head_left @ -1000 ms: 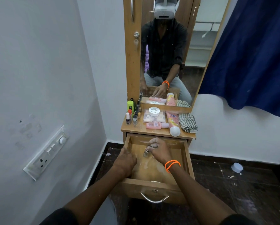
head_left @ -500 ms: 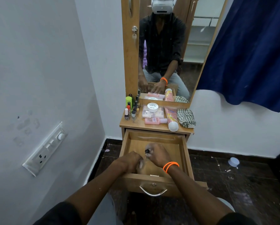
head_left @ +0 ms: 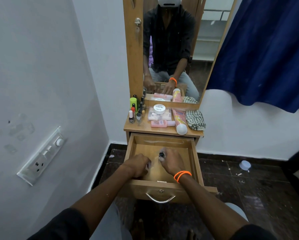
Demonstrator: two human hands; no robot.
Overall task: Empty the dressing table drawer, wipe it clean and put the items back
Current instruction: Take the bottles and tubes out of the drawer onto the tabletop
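Head view shows me both hands inside the open drawer [head_left: 195, 163] — my right hand [head_left: 172, 161] pinches a small black-capped bottle [head_left: 161, 155] near the drawer's middle, my left hand [head_left: 139, 164] curls around something pale I cannot identify — below the cosmetics-crowded tabletop [head_left: 162, 129].

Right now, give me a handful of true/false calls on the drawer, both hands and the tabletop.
1. The drawer is pulled open. True.
2. The right hand holds a small bottle with a dark cap. True.
3. The left hand rests on the tabletop. False: it is inside the drawer, near its left side.
4. The striped cloth lies in the drawer. False: it lies on the tabletop, at the right end.
5. The pink tube with the white cap lies on its side. True.
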